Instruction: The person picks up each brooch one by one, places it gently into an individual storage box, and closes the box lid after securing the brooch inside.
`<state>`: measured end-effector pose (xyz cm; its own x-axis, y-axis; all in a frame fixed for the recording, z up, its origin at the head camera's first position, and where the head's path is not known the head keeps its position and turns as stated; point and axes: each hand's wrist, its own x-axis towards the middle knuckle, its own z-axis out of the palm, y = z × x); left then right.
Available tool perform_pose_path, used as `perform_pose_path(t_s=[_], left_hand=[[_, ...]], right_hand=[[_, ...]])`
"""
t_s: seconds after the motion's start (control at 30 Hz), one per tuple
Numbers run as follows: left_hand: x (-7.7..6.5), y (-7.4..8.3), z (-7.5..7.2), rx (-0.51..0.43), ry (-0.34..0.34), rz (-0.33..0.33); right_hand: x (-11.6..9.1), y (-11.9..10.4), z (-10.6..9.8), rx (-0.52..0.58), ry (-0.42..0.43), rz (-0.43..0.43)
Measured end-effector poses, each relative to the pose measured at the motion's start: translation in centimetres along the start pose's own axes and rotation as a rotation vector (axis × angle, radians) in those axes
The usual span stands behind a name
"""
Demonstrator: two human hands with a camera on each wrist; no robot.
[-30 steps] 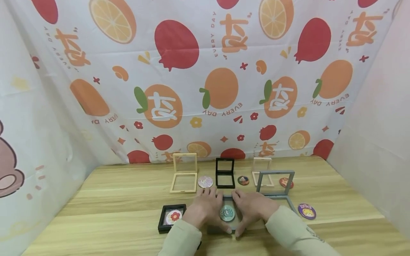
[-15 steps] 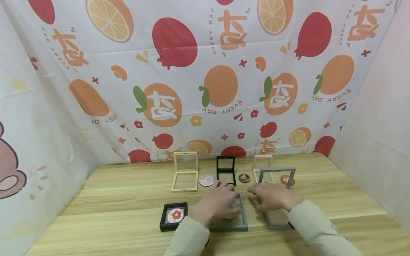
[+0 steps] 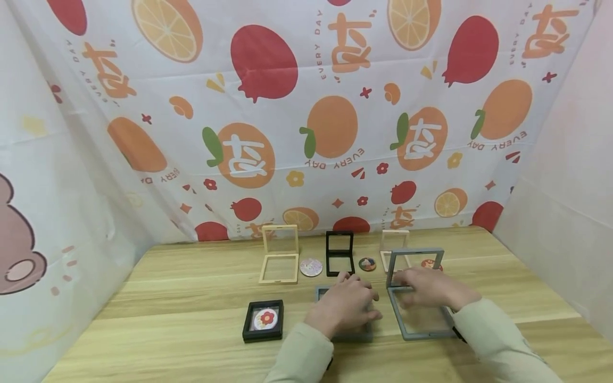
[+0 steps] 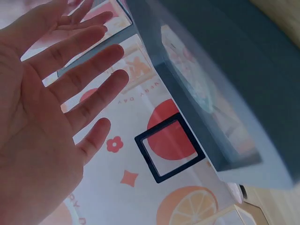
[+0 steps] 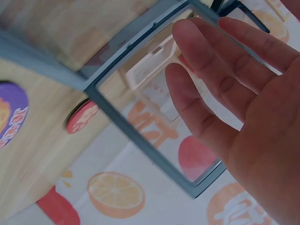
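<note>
My left hand (image 3: 346,307) is over a closed grey-blue display frame (image 3: 358,336) and covers most of it. In the left wrist view its fingers are spread and hold nothing, and a teal round badge (image 4: 204,91) shows behind the frame's clear film. To the right, my right hand (image 3: 433,287) is at a second grey-blue frame (image 3: 403,325), which stands open with its lid raised. In the right wrist view the right hand's fingers are extended near the raised lid (image 5: 145,145), with nothing gripped. A purple badge (image 5: 14,112) lies beside this frame, hidden in the head view.
A closed black frame (image 3: 246,323) with a flower badge (image 3: 265,319) lies left. Along the back stand open frames: yellow (image 3: 261,271), black (image 3: 328,261) and pale pink (image 3: 382,242). Round badges (image 3: 311,267) lie between them. A fruit-print cloth (image 3: 287,143) hangs behind.
Both hands were on the closed frame. My right hand has moved right, to the open grey-blue frame; my left has shifted right over the closed one.
</note>
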<state>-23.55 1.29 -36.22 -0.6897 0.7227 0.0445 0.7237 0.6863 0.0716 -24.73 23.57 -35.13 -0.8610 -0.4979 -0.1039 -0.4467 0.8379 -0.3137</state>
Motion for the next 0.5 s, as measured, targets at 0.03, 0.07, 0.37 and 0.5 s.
perform_pose_path(t_s=[0.03,0.07,0.37,0.5], left_hand=[[0.1,0.1,0.0,-0.005,-0.003,0.001],[0.2,0.2,0.1,-0.005,-0.006,0.001],[1.0,1.5,1.0,0.121,-0.029,0.042],[1.1,1.9,1.4,0.139,-0.038,0.057]], right_hand=[[-0.1,0.3,0.0,0.008,0.003,0.001],[-0.2,0.6,0.0,0.007,0.007,0.0],[-1.9,2.7,-0.4,0.031,0.025,0.062],[-2.5,3.6,-0.6,0.018,0.035,0.068]])
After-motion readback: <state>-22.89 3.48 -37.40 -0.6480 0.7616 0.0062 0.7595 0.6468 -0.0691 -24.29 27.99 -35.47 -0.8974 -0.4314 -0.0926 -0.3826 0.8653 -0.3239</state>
